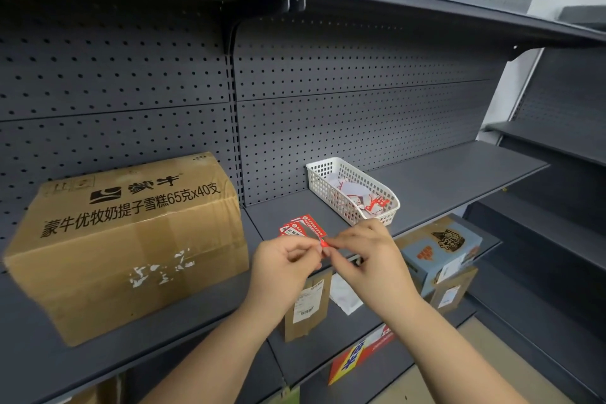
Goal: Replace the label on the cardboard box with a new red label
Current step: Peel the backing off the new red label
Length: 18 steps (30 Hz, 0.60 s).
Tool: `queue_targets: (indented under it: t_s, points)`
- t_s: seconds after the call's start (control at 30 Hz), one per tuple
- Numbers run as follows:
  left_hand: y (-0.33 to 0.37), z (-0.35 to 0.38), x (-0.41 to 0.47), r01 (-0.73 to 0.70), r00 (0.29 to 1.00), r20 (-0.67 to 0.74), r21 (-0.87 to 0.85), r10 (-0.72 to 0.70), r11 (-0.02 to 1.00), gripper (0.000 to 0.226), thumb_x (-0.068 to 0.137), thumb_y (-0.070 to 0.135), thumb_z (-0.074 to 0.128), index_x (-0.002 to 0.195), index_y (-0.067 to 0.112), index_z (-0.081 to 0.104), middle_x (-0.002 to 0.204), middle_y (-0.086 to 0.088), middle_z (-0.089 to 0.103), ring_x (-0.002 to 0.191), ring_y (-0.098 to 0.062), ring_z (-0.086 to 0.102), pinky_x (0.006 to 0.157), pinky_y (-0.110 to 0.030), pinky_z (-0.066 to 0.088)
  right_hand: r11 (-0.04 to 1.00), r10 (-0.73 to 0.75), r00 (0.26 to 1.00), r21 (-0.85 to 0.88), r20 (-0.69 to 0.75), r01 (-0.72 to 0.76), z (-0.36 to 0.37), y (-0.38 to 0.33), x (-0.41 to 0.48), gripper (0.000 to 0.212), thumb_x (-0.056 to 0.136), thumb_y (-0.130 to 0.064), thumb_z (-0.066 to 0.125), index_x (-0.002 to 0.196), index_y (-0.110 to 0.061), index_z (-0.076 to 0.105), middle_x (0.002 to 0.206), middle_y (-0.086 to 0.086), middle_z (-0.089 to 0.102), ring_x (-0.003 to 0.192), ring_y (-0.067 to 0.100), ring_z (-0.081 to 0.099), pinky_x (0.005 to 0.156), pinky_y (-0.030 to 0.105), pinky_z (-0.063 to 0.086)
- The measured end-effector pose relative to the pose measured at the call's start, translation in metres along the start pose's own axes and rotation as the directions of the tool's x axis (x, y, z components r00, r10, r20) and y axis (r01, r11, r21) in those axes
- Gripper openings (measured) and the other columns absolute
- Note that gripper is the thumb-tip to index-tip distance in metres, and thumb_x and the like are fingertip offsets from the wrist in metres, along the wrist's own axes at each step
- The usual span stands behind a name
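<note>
Head view shows both hands meeting at one pinch point: the left hand [284, 261] and right hand [367, 251] each close thumb and forefinger on a small red label [324, 243], apparently separating it from its backing. Just behind the grip, a short stack of red labels [302, 228] lies on the shelf [442, 174]. Further behind and to the right of the grip stands a white basket [331, 170] holding torn label scraps. Well to the left of the grip sits the cardboard box [124, 239], its front face bearing only white paper residue [160, 269], which indicates the old label is already removed. Remaining work, by judgement: finish peeling the new label, carry it left to the box and press it over the residue patch. Below the grip, a lower shelf holds smaller cartons [439, 249] with shipping labels. Surroundings consist of dark grey metal shelving with perforated back panels [360, 75].
</note>
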<state>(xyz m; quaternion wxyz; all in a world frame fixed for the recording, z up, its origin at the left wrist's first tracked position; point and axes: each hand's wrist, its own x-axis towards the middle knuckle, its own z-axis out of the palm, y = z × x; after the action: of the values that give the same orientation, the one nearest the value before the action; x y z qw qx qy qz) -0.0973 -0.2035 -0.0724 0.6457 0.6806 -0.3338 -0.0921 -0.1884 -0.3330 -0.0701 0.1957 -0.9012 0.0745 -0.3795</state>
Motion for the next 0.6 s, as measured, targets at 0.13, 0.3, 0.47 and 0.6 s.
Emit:
queue_targets:
  t_s: [0.13,0.3,0.47,0.6]
  points:
    - [0.000,0.002,-0.002,-0.045,0.999,0.011,0.076,0.044,0.996,0.034,0.080,0.003,0.067,0.068,0.035,0.074,0.065,0.008,0.074,0.063,-0.009,0.069,0.063,-0.030,0.057,1.000,-0.007,0.999,-0.029,0.048,0.009,-0.005,-0.003,0.001,0.021,0.080,-0.035,0.060,0.087,-0.024,0.077,0.078,-0.013,0.070,0.082,0.005,0.044,0.074,0.013,0.034]
    - [-0.003,0.004,-0.002,-0.100,0.995,0.023,0.174,0.097,0.980,0.020,0.077,0.007,0.070,0.074,0.025,0.078,0.069,0.008,0.075,0.065,-0.006,0.070,0.064,-0.034,0.059,0.993,-0.040,0.995,-0.104,0.086,0.049,-0.009,-0.006,0.002,0.015,0.078,-0.029,0.062,0.081,-0.024,0.076,0.070,-0.011,0.068,0.077,0.016,0.050,0.068,0.029,0.047]
    - [-0.006,0.007,0.004,-0.146,0.989,0.056,0.243,0.137,0.959,0.025,0.073,0.009,0.070,0.081,0.032,0.073,0.071,0.014,0.072,0.063,-0.004,0.067,0.061,-0.031,0.057,0.994,-0.029,0.996,-0.104,0.088,0.038,-0.010,-0.002,0.002,0.012,0.076,-0.024,0.065,0.078,-0.023,0.077,0.066,-0.010,0.068,0.074,0.016,0.053,0.065,0.036,0.049]
    - [-0.010,0.016,0.014,-0.108,0.992,0.084,0.217,0.092,0.970,0.032,0.076,0.008,0.070,0.063,0.038,0.070,0.069,0.014,0.072,0.060,-0.005,0.066,0.059,-0.027,0.055,0.996,0.013,0.998,-0.094,0.061,-0.007,-0.012,0.011,0.002,0.011,0.076,-0.022,0.066,0.079,-0.025,0.076,0.068,-0.011,0.069,0.074,0.015,0.054,0.067,0.032,0.049]
